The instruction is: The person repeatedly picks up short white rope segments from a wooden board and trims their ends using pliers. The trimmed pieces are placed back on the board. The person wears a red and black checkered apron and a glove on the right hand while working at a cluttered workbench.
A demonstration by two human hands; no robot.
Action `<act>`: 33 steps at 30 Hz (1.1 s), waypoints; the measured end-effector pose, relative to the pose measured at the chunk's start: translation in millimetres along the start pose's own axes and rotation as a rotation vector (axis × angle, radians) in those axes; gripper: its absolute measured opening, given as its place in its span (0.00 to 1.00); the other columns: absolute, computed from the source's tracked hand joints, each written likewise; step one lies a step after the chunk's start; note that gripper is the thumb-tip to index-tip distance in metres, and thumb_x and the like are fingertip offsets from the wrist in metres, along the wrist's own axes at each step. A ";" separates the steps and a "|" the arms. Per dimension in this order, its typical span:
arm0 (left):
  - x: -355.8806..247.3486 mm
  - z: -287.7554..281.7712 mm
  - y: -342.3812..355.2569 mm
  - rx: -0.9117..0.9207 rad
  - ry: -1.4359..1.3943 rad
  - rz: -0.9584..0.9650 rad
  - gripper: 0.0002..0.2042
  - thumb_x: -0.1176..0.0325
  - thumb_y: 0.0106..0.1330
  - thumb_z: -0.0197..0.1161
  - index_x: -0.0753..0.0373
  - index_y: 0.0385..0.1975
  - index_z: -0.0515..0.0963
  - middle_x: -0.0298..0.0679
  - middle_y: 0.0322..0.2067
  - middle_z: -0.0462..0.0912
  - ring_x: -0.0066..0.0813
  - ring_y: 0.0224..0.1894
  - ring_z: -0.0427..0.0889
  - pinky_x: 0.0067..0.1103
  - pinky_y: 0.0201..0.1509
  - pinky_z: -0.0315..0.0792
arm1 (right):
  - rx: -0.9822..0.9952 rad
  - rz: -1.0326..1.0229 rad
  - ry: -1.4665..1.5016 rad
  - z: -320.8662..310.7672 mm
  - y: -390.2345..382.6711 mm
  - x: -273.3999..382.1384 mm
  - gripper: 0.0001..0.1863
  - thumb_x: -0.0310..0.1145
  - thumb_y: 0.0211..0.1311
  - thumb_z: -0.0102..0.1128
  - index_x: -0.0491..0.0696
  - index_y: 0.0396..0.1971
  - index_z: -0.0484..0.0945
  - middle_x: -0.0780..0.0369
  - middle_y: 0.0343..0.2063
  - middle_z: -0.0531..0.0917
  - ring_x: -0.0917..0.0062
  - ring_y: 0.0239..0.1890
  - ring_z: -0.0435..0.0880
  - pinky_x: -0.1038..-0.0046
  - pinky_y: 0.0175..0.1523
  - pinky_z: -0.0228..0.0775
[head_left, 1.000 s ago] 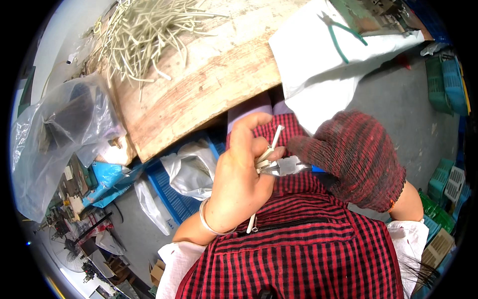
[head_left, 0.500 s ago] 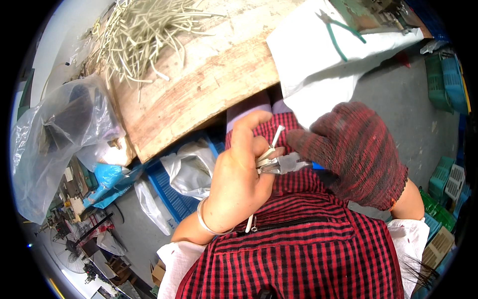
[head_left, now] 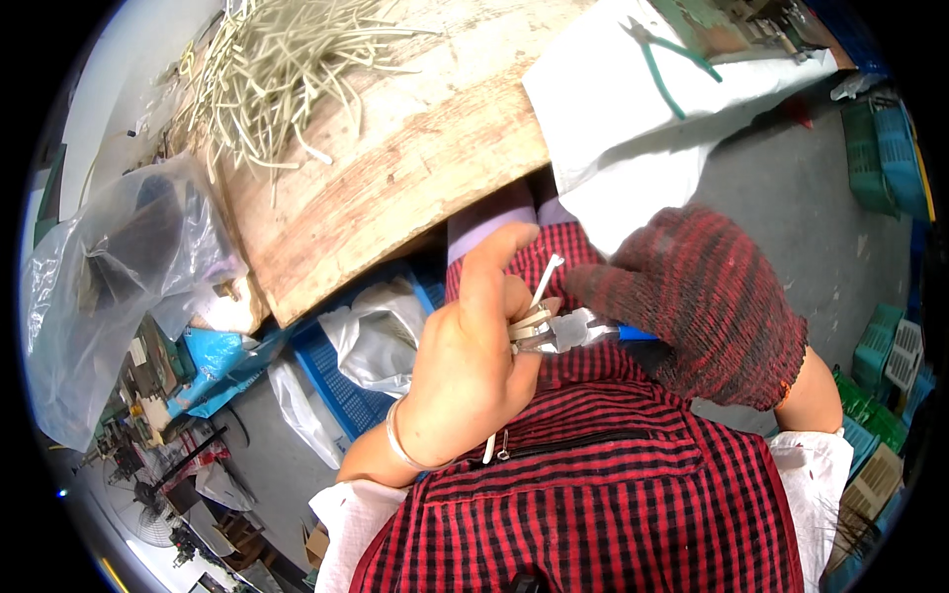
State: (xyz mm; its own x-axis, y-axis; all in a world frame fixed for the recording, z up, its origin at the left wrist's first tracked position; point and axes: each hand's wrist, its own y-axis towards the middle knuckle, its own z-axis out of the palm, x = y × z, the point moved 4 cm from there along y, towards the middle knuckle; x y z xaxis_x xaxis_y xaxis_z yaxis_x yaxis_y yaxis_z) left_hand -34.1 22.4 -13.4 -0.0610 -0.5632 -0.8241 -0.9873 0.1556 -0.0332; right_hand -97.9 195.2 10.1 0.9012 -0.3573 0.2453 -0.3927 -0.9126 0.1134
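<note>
My bare left hand (head_left: 473, 358) is closed around thin whitish tube pieces (head_left: 545, 280); one end sticks up past the fingers, and another shows below the palm. In my right hand (head_left: 702, 306), covered by a dark red and black knit glove, is a pair of pliers (head_left: 570, 331) with blue on the handle. The metal head of the pliers reaches to the fingers of my left hand, at the tubes. My fingers hide the jaw tips, so I cannot tell whether they bite on a tube. Both hands are above my checked apron (head_left: 583, 494).
A heap of pale tubes (head_left: 267, 89) lies on the wooden table (head_left: 425, 163). Green-handled nippers (head_left: 660, 77) rest on a white cloth (head_left: 633, 133) to its right. Left are a clear plastic bag (head_left: 129, 267) and a blue basket (head_left: 368, 407). More baskets (head_left: 872, 163) stand far right.
Both hands keep nearly the same place and hold. The upright tube end and the head of the pliers have turned or shifted slightly; the whole view has moved a little.
</note>
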 end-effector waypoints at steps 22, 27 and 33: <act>-1.4 2.1 -3.4 0.068 -0.815 -0.345 0.14 0.77 0.69 0.56 0.70 0.54 0.71 0.26 0.19 0.69 0.13 0.22 0.67 0.12 0.27 0.60 | -0.252 0.581 1.996 79.5 -33.5 -20.3 0.36 0.53 0.62 0.61 0.45 0.62 0.64 0.58 0.43 0.81 0.72 0.45 0.80 0.68 0.47 0.73; 4.5 3.2 -2.2 0.038 -0.656 -0.357 0.13 0.76 0.70 0.56 0.66 0.53 0.72 0.26 0.20 0.71 0.11 0.22 0.69 0.12 0.27 0.63 | -0.161 0.871 1.715 52.1 -35.7 9.0 0.33 0.44 0.57 0.67 0.45 0.60 0.69 0.58 0.41 0.82 0.69 0.45 0.83 0.68 0.49 0.75; 4.4 5.6 -0.7 -0.007 -0.586 -0.384 0.13 0.77 0.70 0.55 0.64 0.53 0.72 0.27 0.22 0.75 0.12 0.23 0.71 0.13 0.28 0.65 | -0.188 0.242 0.320 -7.8 -2.8 18.4 0.31 0.27 0.43 0.69 0.50 0.54 0.76 0.58 0.27 0.82 0.64 0.29 0.82 0.65 0.34 0.74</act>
State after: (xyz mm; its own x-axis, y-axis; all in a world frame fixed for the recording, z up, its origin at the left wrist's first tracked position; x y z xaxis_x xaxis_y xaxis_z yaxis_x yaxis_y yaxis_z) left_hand -32.8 24.3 -20.2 0.3801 -0.0463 -0.9238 -0.9240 0.0267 -0.3815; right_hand -81.6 192.7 21.9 0.6886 -0.4498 0.5688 -0.6385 -0.7479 0.1816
